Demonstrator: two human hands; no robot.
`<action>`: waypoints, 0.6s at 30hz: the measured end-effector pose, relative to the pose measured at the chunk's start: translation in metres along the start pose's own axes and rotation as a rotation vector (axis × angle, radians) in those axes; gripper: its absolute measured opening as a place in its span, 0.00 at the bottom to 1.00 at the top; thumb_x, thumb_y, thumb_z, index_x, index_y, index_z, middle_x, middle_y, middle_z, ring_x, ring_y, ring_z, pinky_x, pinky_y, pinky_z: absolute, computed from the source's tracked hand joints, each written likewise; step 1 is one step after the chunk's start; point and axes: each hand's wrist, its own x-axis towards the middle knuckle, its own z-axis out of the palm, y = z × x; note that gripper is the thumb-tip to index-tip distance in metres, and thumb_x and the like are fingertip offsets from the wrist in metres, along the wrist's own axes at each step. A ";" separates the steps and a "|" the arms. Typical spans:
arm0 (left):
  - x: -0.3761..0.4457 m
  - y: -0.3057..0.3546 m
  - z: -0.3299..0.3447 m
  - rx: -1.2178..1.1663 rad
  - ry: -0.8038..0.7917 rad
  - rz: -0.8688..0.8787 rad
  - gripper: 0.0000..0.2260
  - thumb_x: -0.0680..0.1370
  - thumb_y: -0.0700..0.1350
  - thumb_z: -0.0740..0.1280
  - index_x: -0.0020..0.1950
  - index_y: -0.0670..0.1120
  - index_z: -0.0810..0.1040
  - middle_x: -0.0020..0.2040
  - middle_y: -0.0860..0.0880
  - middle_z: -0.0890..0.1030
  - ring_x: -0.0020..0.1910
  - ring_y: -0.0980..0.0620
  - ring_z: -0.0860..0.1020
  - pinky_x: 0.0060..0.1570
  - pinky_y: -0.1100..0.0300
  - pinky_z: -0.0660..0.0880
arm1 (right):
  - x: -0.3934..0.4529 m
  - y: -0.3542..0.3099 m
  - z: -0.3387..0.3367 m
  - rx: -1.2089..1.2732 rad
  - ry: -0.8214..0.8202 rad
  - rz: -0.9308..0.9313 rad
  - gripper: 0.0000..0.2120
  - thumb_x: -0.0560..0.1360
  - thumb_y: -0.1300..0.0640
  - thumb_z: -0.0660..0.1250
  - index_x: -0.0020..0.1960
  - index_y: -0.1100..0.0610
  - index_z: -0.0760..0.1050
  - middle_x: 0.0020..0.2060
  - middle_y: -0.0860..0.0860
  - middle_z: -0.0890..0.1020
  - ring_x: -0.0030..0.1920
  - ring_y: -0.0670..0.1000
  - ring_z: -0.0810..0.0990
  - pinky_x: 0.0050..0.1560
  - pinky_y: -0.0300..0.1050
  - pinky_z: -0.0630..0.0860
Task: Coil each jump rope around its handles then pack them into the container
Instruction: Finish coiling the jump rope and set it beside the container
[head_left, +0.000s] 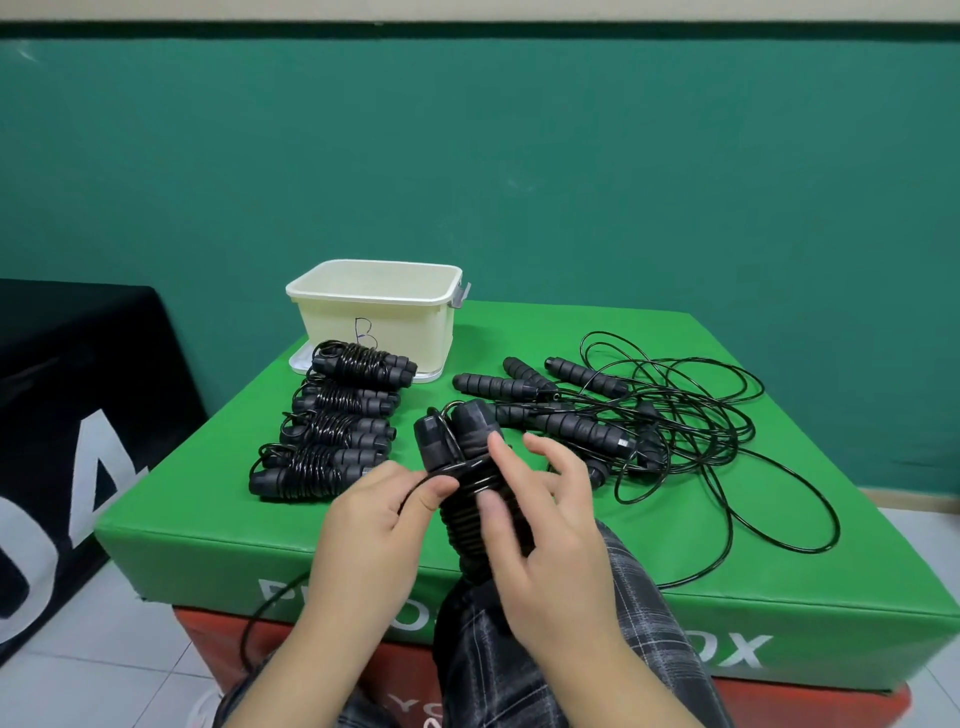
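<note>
A: What's nearest?

B: The two hands, over the lap. The left hand (371, 512) pinches the free cord (415, 491) between thumb and fingers. The right hand (540, 525) has its thumb pressed on the coils and its fingers spread loosely beyond, so it steadies more than clasps the jump rope (462, 467).

A: How does that bundle lie?

B: Its long axis runs away from the body, handle caps at the far end, tilted up and a little left. The loose cord leaves on the left, so the left hand is nearer for the next turn, I'd judge. A slack loop hangs below the edge.

A: Beyond that?

B: On the green box (779, 587), four coiled ropes (332, 421) in a row at left, an uncoiled tangle (649, 415) at right. The container (376, 314) stands at the far left corner, open, nothing visible inside.

A: Any writing?

B: A handwritten "B" on the container. The box front shows partial white letters, ending "OX".
</note>
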 end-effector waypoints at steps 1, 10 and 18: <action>0.000 0.000 -0.001 0.031 0.013 0.019 0.17 0.73 0.62 0.60 0.35 0.53 0.80 0.32 0.53 0.75 0.37 0.57 0.75 0.35 0.64 0.68 | 0.000 -0.001 0.000 -0.028 -0.001 -0.004 0.23 0.77 0.38 0.56 0.70 0.41 0.63 0.62 0.45 0.67 0.52 0.43 0.74 0.39 0.36 0.75; 0.004 0.006 -0.011 0.381 0.026 0.090 0.30 0.73 0.67 0.53 0.29 0.45 0.79 0.27 0.53 0.71 0.27 0.54 0.71 0.24 0.61 0.64 | -0.002 -0.010 0.008 -0.291 -0.077 0.016 0.40 0.65 0.36 0.62 0.71 0.57 0.64 0.56 0.50 0.71 0.55 0.50 0.72 0.45 0.43 0.78; 0.002 -0.008 -0.011 0.108 -0.006 0.054 0.15 0.74 0.59 0.58 0.35 0.52 0.79 0.36 0.52 0.75 0.36 0.57 0.74 0.34 0.61 0.69 | 0.006 -0.016 0.020 -0.346 -0.154 0.153 0.41 0.65 0.38 0.57 0.70 0.62 0.66 0.50 0.50 0.75 0.51 0.49 0.69 0.49 0.46 0.77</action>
